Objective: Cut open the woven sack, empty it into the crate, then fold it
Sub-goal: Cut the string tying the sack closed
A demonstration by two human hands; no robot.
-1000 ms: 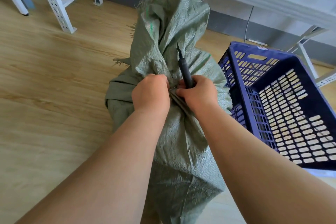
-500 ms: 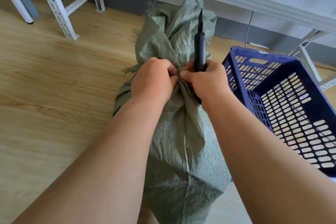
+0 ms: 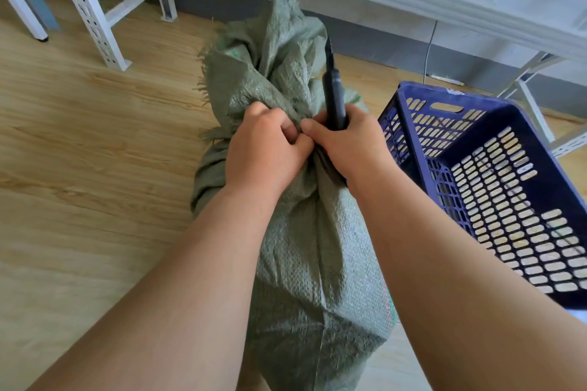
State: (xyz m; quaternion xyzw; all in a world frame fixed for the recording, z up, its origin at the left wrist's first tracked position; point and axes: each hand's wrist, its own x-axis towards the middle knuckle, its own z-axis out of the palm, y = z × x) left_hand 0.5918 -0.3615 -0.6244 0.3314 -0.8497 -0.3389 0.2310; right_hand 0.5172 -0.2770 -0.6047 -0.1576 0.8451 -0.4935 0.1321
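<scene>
One green sack (image 3: 305,263) runs up the middle of the frame. Two hands grip its neck at centre: the left hand (image 3: 263,149) and the right hand (image 3: 352,144), which also holds one black knife (image 3: 333,95). One blue crate (image 3: 495,181) sits at right. One white rack (image 3: 95,6) stands at upper left.

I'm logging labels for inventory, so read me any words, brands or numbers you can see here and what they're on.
None can be read.
Woven sack: green and reddish printed marks at its edges, no legible text.
Blue crate: a small pale scrap on the far rim, too blurred to read.
Black cutter: no visible marking.
</scene>
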